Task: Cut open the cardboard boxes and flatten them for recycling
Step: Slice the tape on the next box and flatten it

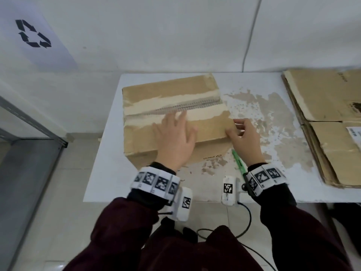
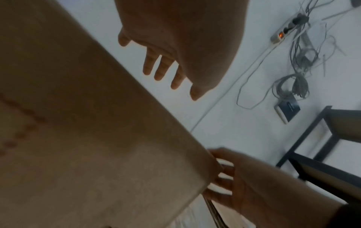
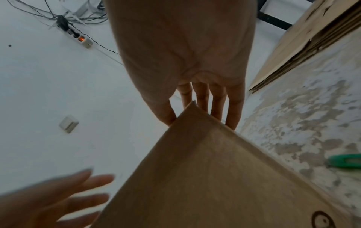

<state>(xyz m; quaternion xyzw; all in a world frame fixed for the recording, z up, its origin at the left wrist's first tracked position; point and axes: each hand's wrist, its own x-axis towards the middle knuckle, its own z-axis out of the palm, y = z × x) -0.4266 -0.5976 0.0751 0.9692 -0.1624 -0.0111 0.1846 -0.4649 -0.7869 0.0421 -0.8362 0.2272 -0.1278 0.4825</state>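
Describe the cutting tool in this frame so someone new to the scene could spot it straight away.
On the white table with worn brown patches, look at the near right corner of the closed cardboard box. The green utility knife lies there on the tabletop, just below the right hand. It is the only green thing among brown cardboard.

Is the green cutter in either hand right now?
No, the green cutter lies on the table beside the box, below the right hand.

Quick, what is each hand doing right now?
Left hand: open, fingers spread over the top of the cardboard box.
Right hand: fingers and thumb grip the box's right corner.
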